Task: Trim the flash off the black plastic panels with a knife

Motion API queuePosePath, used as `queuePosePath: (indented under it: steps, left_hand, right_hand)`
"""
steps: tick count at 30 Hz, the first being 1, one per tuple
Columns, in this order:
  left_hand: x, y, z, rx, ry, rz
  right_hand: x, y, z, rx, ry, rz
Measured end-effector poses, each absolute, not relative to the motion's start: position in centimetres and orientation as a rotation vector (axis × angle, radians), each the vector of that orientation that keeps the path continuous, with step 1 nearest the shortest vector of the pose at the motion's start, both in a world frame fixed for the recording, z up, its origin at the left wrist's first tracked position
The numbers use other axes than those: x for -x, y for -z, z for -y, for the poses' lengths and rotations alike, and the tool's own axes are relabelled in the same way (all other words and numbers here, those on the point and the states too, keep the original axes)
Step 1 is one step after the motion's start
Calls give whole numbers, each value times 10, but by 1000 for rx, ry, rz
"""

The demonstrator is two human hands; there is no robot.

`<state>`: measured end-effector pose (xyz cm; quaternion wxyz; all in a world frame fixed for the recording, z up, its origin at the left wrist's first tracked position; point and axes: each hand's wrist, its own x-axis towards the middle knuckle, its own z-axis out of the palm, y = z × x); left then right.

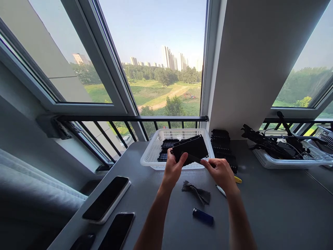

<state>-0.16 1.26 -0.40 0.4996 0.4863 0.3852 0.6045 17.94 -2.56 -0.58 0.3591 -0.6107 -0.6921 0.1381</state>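
Note:
Over the front of a white plastic basket (148, 160), my left hand (174, 166) is closed on a flat black rectangular panel (194, 146). The thumb presses on the panel's near face. At its lower right, my right hand (220, 171) pinches the end of a thin dark strip (194, 158) lying along the lower edge. Whether the strip is fixed to the panel cannot be made out. More black ribbed plastic parts (166, 147) lie inside the basket. Below my hands are a crumpled grey cloth (197, 191) and a dark blue lighter (203, 216) on the table.
A stack of black ribbed parts (220, 142) stands right of the basket. A white pen (221, 190) and a yellow-handled object (237, 180) lie near my right forearm. Two phones (107, 199) are at left. Another white basket (288, 163) holds black pieces and cables. A railing (135, 118) lines the window.

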Motion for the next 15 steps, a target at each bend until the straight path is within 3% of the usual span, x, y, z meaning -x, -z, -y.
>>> queuePosePath:
  steps: [15]
  left_hand:
    - [8,0,-14,-1187,-1479,-1020]
  right_hand:
    - [-188,3,28,1537,-399,1780]
